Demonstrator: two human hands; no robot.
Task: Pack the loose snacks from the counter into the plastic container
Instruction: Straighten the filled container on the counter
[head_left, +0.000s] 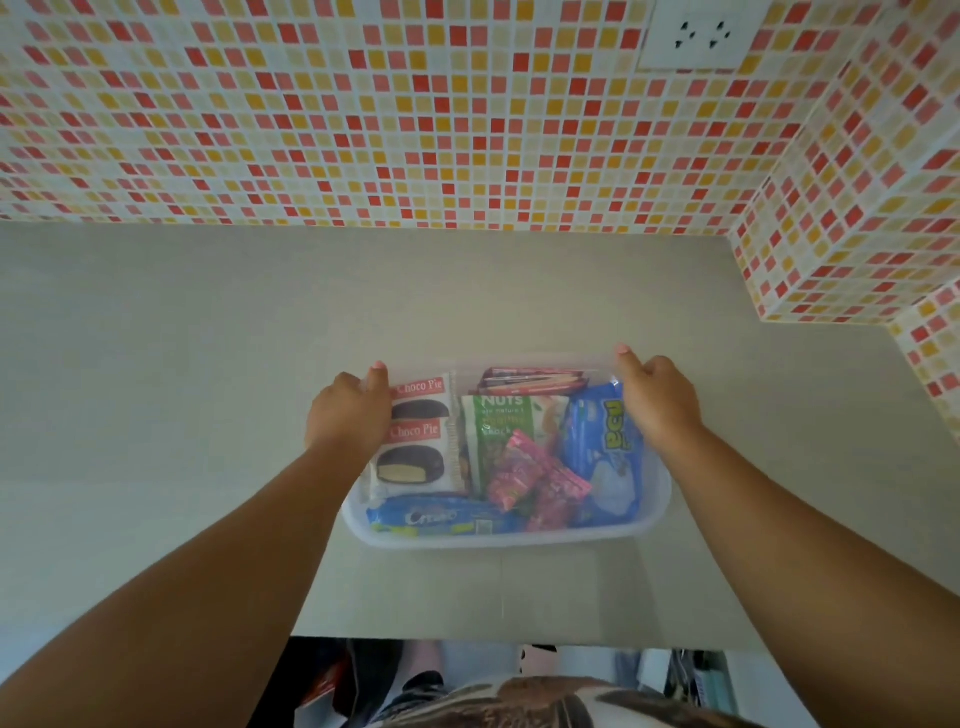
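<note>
A clear plastic container sits on the grey counter in front of me, filled with snacks. Inside lie two Choco Pie packs, a green nuts bag, pink candy packets, a blue cookie roll, a blue cookie pack and red packets at the back. My left hand grips the container's left rim. On the right rim rests my right hand, fingers curled over it. A faint clear sheet, perhaps a lid, seems to span the far edge between my fingertips.
The grey counter runs to a mosaic-tiled wall at the back and a tiled corner at the right. A white wall socket sits high on the wall. The counter's front edge is near my body.
</note>
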